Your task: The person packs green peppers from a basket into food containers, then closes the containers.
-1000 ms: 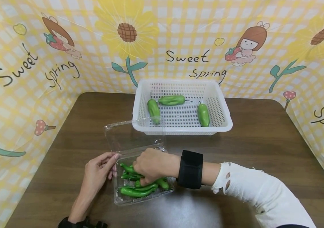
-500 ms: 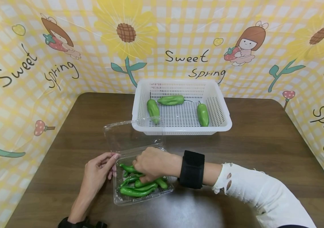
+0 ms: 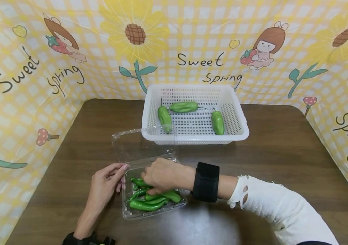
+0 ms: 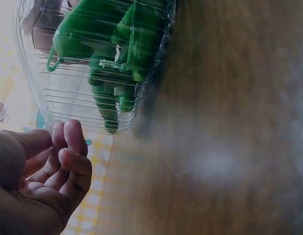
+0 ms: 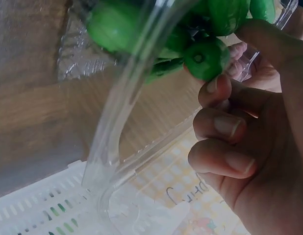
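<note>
A clear plastic clamshell box (image 3: 140, 217) lies on the table, its lid (image 3: 143, 149) raised toward the back. Several green peppers (image 3: 147, 205) fill the bottom. At the box's left back corner my left hand (image 3: 106, 180) pinches the rim between thumb and fingers; the left wrist view shows the same grip (image 4: 48, 171). My right hand (image 3: 164, 173) reaches into the box from the right. In the right wrist view, its thumb and index finger close on a green pepper (image 5: 206, 58), while the other fingers curl beneath. The back of this hand hides part of the pile in the head view.
Behind the box stands a white perforated basket (image 3: 195, 139) holding three larger green peppers (image 3: 184, 107). The raised lid overlaps its front left corner in the head view. A yellow checked cloth (image 3: 198, 41) surrounds the brown table (image 3: 269, 153) at the back and sides.
Inside the box the peppers have shifted a little under my right hand, the right-hand one turning and a left one tilting. My left hand has stayed at the rim.
</note>
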The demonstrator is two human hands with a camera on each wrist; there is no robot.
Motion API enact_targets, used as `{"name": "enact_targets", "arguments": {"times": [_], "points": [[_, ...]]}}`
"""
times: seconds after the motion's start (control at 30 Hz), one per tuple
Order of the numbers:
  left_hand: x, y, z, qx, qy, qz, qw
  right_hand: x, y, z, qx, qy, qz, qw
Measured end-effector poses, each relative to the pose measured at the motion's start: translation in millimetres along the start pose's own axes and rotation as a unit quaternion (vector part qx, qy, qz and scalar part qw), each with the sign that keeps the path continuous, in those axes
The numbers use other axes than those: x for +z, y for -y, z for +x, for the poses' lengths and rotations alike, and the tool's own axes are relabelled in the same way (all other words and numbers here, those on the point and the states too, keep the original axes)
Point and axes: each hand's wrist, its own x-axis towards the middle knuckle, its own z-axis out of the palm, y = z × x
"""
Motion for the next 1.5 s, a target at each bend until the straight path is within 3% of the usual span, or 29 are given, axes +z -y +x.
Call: {"name": "enact_targets", "arguments": {"times": [0.6,0.8,1.03,1.27,1.5], "points": [[0.3,1.7,0.0,-0.001,0.001,-0.005,1.0000,1.9,1.0,-1.6,0.005,-0.022,0.000,1.000],[-0.3,2.3,0.6,0.003,0.001,-0.007,1.0000,-4.9,-0.3,-6.4,0.001,-0.063,0.000,0.998],[-2.2,1.9,-0.9,0.001,0.004,-0.015,0.9999,-27.7,-5.6,-25.3,-0.003,-0.128,0.020,0.992],[-2.1,0.9,-0.9,0.002,0.003,-0.012,0.9999,-46.6,-22.9,-51.6,0.023,-0.208,0.063,0.976],[-2.5,2.0,-0.4,-0.003,0.001,-0.007,1.0000,-59.2,-48.2,-77.3,0.068,-0.304,0.131,0.941]]}}
